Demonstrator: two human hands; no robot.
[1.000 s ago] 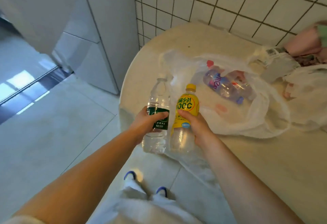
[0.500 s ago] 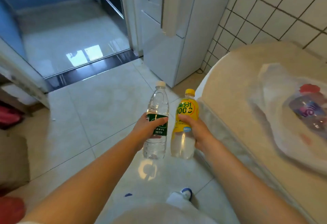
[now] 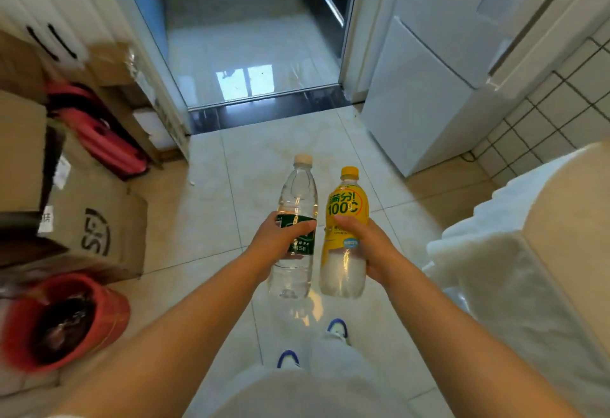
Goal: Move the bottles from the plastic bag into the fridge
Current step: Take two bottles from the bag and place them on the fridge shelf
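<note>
Carrying is under way: the water bottle (image 3: 293, 219) is gripped by the left hand (image 3: 280, 241) and the yellow bottle (image 3: 345, 229) by the right hand (image 3: 361, 246), above the floor. The fridge (image 3: 425, 87), far right, is not yet reached; neither bottle is stored.

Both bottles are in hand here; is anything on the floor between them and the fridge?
Nothing visible. The left hand holds the water bottle, the right hand the yellow bottle, and the tiles toward the fridge are bare. Its doors look closed.
</note>
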